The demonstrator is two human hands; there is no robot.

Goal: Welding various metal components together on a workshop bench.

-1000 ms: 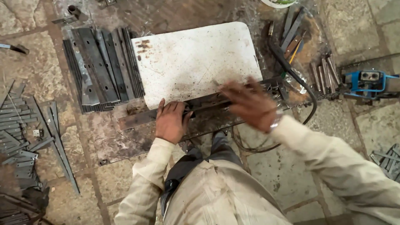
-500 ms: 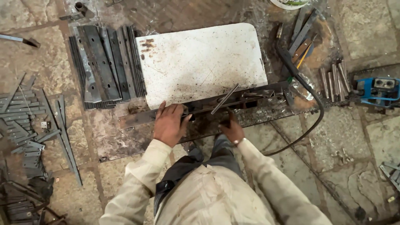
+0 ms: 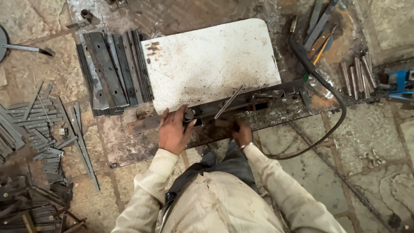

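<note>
Right hand [image 3: 242, 133] has settled (gripping) beside the thin rod [image 3: 228, 102].

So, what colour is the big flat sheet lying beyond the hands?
White, speckled with rust-brown spots: the flat sheet, seen in the head view.

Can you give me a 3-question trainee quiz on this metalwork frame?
1. True or false: the left hand lies flat on the long dark steel bar.
2. Which lies left of the white sheet: A) stack of punched flat bars, B) blue machine, C) black cable?
3. What does the right hand grip?

Key: 1 true. 2 A. 3 The lower end of a thin metal rod that slants up over the bar.
</note>
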